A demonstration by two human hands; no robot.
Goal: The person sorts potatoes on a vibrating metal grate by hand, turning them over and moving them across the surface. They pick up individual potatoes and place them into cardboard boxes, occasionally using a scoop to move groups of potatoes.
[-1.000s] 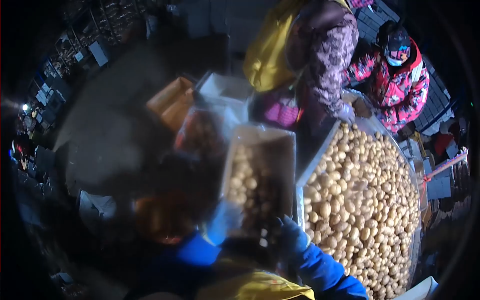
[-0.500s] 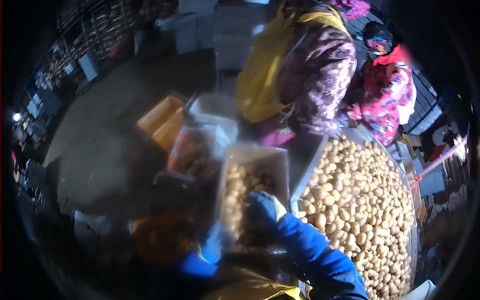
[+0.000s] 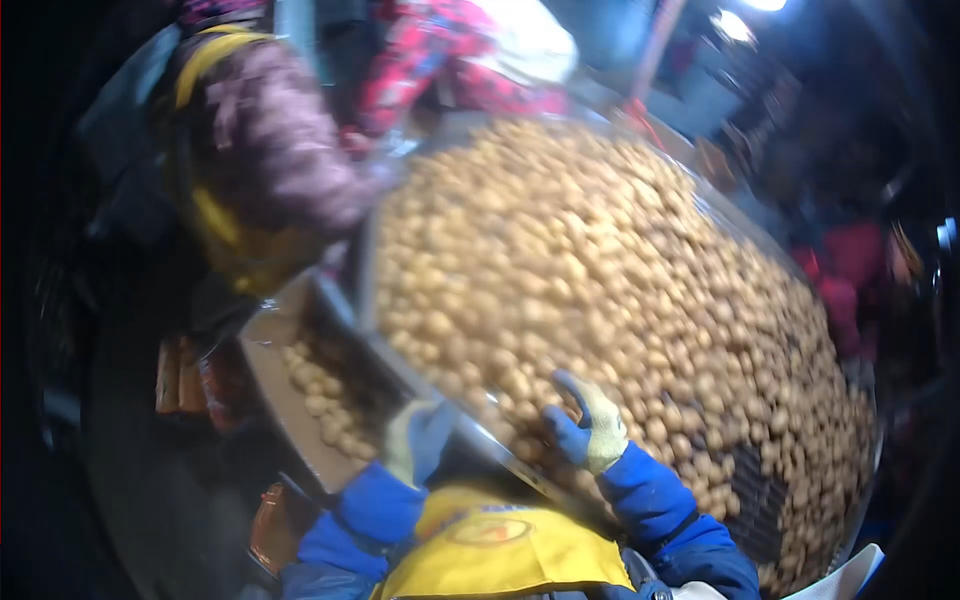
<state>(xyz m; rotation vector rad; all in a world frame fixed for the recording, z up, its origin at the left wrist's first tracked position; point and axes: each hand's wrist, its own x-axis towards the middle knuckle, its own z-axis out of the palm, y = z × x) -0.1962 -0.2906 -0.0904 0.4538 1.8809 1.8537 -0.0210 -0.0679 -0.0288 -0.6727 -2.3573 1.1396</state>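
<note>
My right hand (image 3: 590,420), in a blue and cream glove, is over the near edge of a big heap of potatoes (image 3: 620,300), fingers apart and nothing held. Gloved the same way, my left hand (image 3: 418,440) is at the near metal rim of the potato table (image 3: 500,452), beside a box (image 3: 300,425) partly filled with potatoes; its fingers are blurred, and whether it holds anything is unclear.
A person in a patterned jacket and yellow apron (image 3: 270,130) stands at the far left rim. Beyond the heap is a person in red patterned clothes (image 3: 430,60). Orange crates (image 3: 180,375) lie on the left. Dark slats (image 3: 757,500) show through the potatoes at the right.
The view has swung right, toward the heap. My right hand has moved from the box to the potato heap, and my left hand has come up to the table rim.
</note>
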